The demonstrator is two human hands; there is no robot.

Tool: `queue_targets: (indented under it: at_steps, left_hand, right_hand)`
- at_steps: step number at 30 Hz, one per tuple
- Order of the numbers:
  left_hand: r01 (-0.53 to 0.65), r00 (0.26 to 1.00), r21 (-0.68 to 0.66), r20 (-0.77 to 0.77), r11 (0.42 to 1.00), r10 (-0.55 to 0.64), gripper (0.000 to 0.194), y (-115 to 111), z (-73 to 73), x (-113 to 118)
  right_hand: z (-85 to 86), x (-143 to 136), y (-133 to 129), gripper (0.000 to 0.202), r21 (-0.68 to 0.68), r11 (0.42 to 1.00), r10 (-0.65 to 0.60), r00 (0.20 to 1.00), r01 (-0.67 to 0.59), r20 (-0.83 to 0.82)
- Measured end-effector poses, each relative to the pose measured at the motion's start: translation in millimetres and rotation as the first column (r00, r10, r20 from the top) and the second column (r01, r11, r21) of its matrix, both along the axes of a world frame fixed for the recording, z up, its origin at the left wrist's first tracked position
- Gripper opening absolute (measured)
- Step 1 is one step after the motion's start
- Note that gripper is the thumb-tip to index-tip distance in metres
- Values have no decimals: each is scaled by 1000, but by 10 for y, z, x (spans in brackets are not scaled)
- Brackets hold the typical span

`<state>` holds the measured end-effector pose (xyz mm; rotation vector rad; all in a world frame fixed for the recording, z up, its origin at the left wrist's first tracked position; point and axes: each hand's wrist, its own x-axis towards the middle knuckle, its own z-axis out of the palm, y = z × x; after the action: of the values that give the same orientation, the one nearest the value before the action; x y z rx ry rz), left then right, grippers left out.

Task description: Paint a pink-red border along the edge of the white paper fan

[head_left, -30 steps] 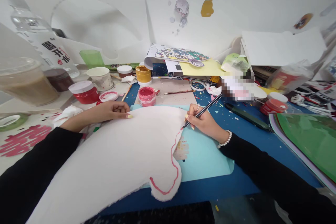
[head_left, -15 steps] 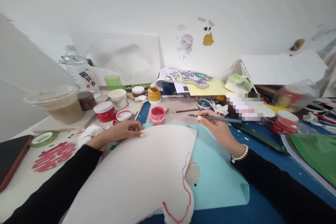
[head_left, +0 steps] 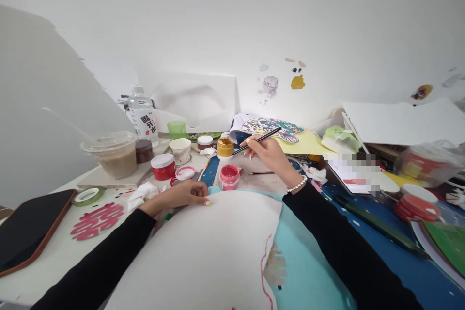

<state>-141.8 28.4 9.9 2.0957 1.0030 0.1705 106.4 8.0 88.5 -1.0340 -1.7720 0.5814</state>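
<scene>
In the middle of the head view, my right hand (head_left: pixel 268 152) holds a paintbrush (head_left: pixel 271 133) in a pencil grip, dark handle slanting up to the right. Its lower end lies just above an open jar of red paint (head_left: pixel 230 177), beside an open jar of yellow paint (head_left: pixel 225 147). I cannot make out the bristles clearly. My left hand (head_left: pixel 191 194) is closed at the top edge of a large white sheet (head_left: pixel 214 242), thumb on top and fingers curled at the rim. A wavy red line runs along the sheet's right edge. Light blue paper (head_left: pixel 308 256) lies beneath it.
At left stand a lidded drink cup (head_left: pixel 118 162), a water bottle (head_left: pixel 143 116), a red paint jar (head_left: pixel 162 167) and a paper cup (head_left: pixel 180 150). Another brush (head_left: pixel 262 173) lies behind the sheet. A green tape roll (head_left: pixel 87 196) and a red paper cutout (head_left: pixel 97 222) lie at left.
My right hand has moved left and up with the paintbrush, from right of the red paint jar to above it. The left hand keeps its place on the sheet. The view has tilted up.
</scene>
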Motion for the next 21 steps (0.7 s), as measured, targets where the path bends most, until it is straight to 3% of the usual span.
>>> queue_targets:
  at_steps: [5, 13, 21]
  left_hand:
    - [-14, 1000, 9, -14, 1000, 14, 39, -26, 37, 23]
    - [-21, 1000, 7, -17, 1000, 21, 39, -52, 98, 53]
    - [-21, 1000, 7, -2, 1000, 21, 38, -43, 73, 48]
  right_hand:
    - [-77, -24, -39, 10, 37, 997, -65, 993, 62, 102]
    - [-208, -164, -54, 12, 68, 997, -65, 942, 45, 330]
    - [-295, -202, -21, 15, 69, 997, -66, 919, 43, 388]
